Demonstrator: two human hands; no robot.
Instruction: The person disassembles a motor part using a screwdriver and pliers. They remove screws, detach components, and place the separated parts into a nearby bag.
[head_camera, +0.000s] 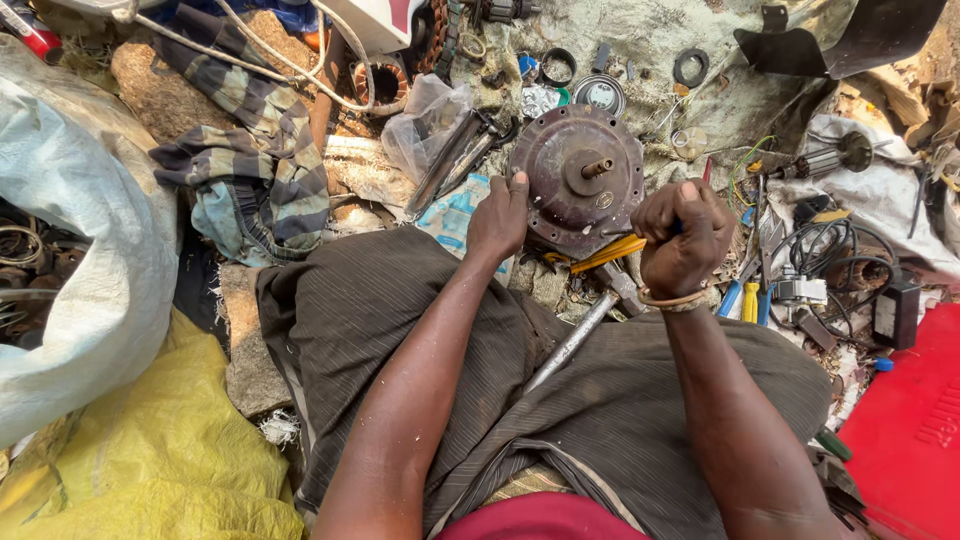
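- Right hand (682, 238) fist-clenched on yellow tool (608, 254), tip against motor (578, 192).
- Left hand (499, 215) fingers pressed on motor rim, steadying.
- Housing not yet opened; hammer (585, 328) lies below fingers.

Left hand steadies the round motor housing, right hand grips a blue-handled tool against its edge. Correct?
Not quite. In the head view the tool in the right hand has a yellow handle, not blue. The rest holds: the left hand rests on the rim of the round motor housing.
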